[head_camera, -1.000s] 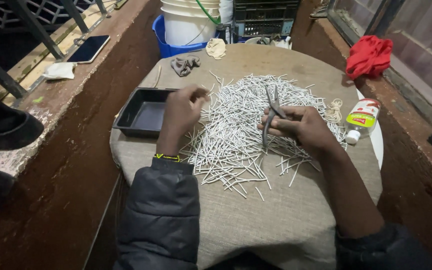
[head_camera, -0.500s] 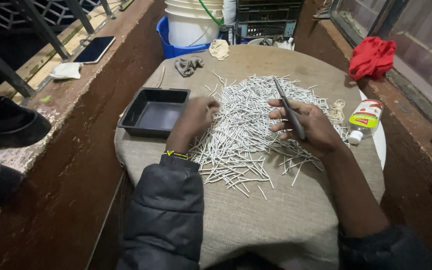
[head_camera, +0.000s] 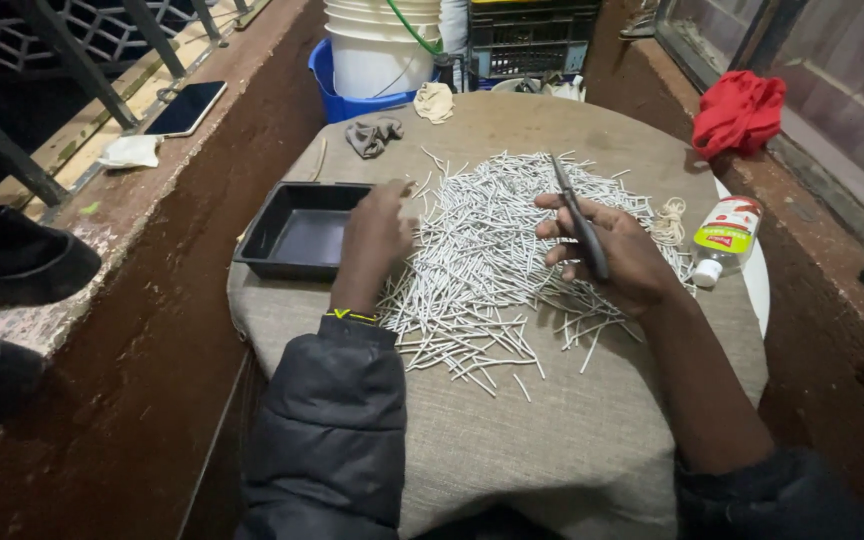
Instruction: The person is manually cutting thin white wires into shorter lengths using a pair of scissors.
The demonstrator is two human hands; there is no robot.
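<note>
White sticks (head_camera: 492, 260) lie heaped on a burlap-covered round table (head_camera: 572, 440). Left hand (head_camera: 377, 235) rests fingers-down at the heap's left edge beside a black tray (head_camera: 282, 215). Right hand (head_camera: 617, 255) grips closed scissors (head_camera: 580, 220), blades pointing away.

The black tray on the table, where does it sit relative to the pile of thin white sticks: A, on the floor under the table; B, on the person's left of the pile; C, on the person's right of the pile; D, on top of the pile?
B: the black tray rests on the cloth-covered table beside the left hand, left of the pile of white sticks.
</note>
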